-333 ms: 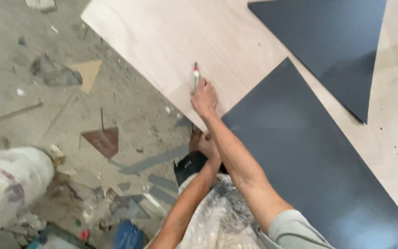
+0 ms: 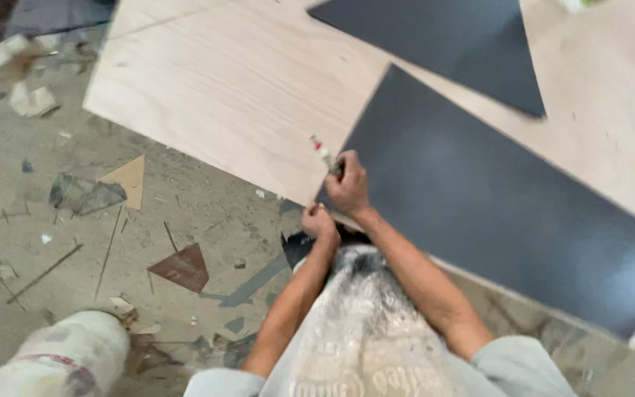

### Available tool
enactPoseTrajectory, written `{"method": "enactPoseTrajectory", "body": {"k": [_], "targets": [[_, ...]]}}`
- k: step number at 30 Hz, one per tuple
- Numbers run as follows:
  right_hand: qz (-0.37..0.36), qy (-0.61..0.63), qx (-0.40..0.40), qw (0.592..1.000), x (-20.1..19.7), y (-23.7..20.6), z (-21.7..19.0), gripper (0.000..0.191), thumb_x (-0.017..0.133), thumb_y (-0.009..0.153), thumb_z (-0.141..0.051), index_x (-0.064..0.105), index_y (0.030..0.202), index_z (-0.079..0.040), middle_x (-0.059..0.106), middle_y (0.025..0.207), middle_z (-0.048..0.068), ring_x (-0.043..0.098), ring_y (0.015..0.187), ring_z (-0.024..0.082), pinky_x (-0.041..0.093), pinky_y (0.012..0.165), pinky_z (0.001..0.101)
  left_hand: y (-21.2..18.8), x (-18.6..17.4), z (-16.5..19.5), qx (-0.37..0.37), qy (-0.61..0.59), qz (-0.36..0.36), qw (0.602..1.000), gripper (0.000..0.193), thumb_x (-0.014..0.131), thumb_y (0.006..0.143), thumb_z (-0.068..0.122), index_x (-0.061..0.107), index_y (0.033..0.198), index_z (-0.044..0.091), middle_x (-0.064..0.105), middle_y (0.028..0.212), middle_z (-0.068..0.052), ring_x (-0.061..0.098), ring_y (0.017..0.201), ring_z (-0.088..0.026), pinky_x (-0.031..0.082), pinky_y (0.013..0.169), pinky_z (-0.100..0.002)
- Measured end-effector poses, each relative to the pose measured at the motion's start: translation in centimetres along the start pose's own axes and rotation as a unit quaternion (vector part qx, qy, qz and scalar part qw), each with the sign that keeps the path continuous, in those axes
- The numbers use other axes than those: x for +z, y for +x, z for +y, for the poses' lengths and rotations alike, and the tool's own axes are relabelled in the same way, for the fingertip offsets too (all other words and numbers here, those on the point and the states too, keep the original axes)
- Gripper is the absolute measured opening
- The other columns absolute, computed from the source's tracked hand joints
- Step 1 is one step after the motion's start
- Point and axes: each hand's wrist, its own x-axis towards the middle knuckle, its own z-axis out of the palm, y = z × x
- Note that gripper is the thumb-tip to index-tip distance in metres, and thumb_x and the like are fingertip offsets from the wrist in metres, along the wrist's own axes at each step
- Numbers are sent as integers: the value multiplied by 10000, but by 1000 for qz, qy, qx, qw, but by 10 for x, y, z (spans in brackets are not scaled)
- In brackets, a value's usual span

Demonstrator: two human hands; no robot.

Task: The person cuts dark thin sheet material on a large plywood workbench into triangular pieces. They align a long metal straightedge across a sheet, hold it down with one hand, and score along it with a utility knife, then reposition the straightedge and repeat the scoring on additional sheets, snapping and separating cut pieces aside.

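- Right hand: fingers closed around a short white marker with a red tip, held at the edge of the dark grey rectangular laminate sheet.
- Left hand: curled closed at the near edge of the pale plywood board; what it holds cannot be told.

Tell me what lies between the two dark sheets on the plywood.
Head view: only a bare strip of plywood separates the upper dark sheet from the lower dark sheet.
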Motion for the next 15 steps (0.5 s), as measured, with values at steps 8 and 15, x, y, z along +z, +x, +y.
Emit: {"method": "enactPoseTrajectory", "body": {"k": [8,15], "targets": [[540,106,479,684,-192,-221,174,320,683,964,-328,522,886,-63,505,661,28,502,560,236,422,532,475,32,-12,-31,-51,-138,-91,985,181,561,890,-94,633,1009,22,660,802,-79,602,635,-155,521,568,-306],[663,111,519,527,-250,-326,219,207,745,861,-191,677,946,-14,687,803,5,629,695,135,524,649,348,35,-24,-28,-76,-98,-101,987,101,520,954,-4,599,978,54,662,773,-49,617,621,-165,506,546,-300]]}}
